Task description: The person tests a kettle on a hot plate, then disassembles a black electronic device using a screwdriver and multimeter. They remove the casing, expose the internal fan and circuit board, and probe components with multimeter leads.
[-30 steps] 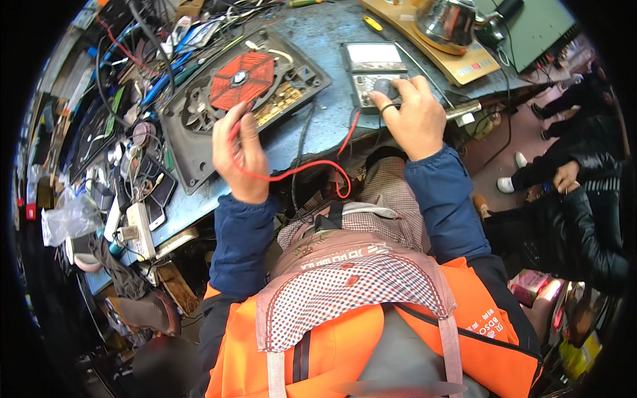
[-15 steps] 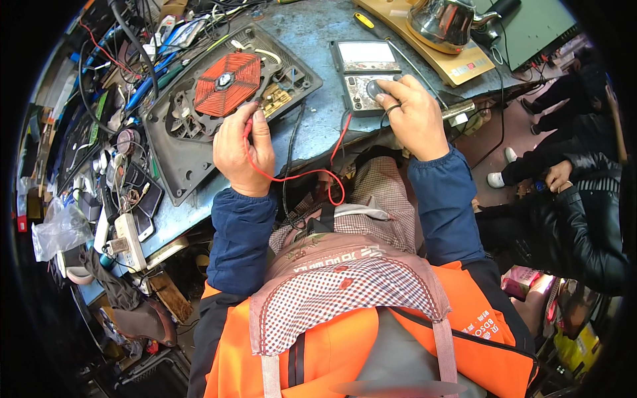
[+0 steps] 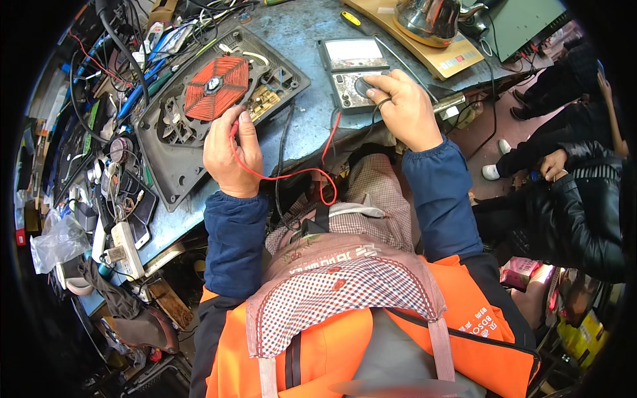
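Observation:
An opened induction cooker base (image 3: 178, 178) lies on the workbench at the left, its red copper coil (image 3: 222, 85) and brown circuit board (image 3: 264, 99) exposed. My left hand (image 3: 232, 158) is closed at the cooker's near edge, pinching a red test probe; the tip is hidden by the fingers. From it a red lead (image 3: 292, 175) loops down and up to an analog multimeter (image 3: 346, 99) with a white dial face. My right hand (image 3: 410, 114) has its thumb and fingers on the meter's round black selector knob (image 3: 362, 87). A black lead passes beneath that hand.
Cables, tools and a white power strip (image 3: 127, 249) crowd the left side. Behind the meter lie a yellow-handled screwdriver (image 3: 350, 18) and a glass kettle (image 3: 428, 20) on a gold-coloured cooker (image 3: 458, 63). People in dark clothes (image 3: 564, 219) are at the right.
The whole view has shifted slightly, with the bench items now further left. Both hands keep the same grip, on the red probe and on the meter's knob.

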### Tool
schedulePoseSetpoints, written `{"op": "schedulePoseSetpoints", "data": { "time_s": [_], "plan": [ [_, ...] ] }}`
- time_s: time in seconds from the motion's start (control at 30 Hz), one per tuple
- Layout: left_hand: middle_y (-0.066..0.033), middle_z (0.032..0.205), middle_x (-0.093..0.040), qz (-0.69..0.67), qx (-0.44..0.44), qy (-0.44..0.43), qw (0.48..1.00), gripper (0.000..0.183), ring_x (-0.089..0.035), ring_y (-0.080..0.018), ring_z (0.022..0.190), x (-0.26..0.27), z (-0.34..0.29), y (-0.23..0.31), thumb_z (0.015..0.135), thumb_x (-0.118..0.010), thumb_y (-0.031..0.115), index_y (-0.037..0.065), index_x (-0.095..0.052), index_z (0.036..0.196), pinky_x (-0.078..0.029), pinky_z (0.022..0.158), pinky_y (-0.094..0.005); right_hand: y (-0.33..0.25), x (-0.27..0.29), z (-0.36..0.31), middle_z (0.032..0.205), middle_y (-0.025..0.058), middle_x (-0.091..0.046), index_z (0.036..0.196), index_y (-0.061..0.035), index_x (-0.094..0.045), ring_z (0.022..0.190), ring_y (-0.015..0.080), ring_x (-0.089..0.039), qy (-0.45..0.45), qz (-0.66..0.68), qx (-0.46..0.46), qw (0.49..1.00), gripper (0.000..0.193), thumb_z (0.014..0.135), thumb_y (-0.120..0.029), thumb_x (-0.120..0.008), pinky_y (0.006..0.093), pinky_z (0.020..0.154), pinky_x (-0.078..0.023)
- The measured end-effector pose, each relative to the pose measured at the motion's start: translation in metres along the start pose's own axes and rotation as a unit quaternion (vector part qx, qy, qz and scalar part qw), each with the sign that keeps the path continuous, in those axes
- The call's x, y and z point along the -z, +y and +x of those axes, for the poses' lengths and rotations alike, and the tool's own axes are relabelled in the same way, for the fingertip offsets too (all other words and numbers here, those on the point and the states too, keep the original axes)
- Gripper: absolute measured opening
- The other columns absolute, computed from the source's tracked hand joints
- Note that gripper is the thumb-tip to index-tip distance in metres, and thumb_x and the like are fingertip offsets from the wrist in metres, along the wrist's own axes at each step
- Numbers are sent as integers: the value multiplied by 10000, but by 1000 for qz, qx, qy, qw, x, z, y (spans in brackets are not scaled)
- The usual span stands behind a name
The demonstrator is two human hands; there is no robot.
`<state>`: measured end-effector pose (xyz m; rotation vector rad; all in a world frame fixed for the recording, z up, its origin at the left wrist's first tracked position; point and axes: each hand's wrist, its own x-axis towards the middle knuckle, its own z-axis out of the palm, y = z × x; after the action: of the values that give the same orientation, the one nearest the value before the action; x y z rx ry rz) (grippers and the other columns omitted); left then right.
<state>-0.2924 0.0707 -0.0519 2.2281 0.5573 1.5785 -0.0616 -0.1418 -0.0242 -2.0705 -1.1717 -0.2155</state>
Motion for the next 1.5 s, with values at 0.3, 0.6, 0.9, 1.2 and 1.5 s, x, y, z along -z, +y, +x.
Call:
{"op": "schedulePoseSetpoints", "data": {
  "time_s": [0.3,0.6,0.9,1.2,1.5],
  "plan": [
    [-145,1014,-795,-8,-25,6,1000,124,-758,-313,883,22,-7,0,994,-766,31,16,-794,1114,-585,831,-385,-37,13,-11,963,61,-754,1147,37,-784,801,119,-657,227,393,-30,891,194,1089,-144,-747,261,705,-527],
    [-46,926,-774,150,-99,-22,983,104,-719,-247,819,9,-5,14,978,-822,124,89,-766,1058,-497,824,-371,-91,-62,-5,824,-43,-646,1113,-34,-812,743,35,-549,50,493,-30,868,207,1138,-202,-695,231,651,-440],
    [-21,866,-787,217,-35,-15,975,155,-732,-233,763,3,-4,13,978,-862,245,124,-778,1026,-492,738,-367,-85,-59,-14,930,138,-707,1028,43,-759,796,201,-659,-17,424,-6,905,387,1113,-327,-685,302,712,-509],
    [-83,788,-771,73,206,-13,976,245,-729,-276,650,-1,12,15,1032,-813,326,84,-778,1027,-555,619,-402,-92,-107,10,1080,173,-766,1161,2,-780,952,322,-743,168,317,141,923,243,921,6,-820,395,865,-592],
    [-122,799,-775,136,159,-28,977,207,-758,-347,702,-4,9,21,1031,-806,281,80,-763,1056,-568,630,-442,-88,-110,7,1028,126,-767,1077,-40,-780,969,354,-719,151,259,149,942,155,925,-62,-805,438,920,-529]
  ]
}}
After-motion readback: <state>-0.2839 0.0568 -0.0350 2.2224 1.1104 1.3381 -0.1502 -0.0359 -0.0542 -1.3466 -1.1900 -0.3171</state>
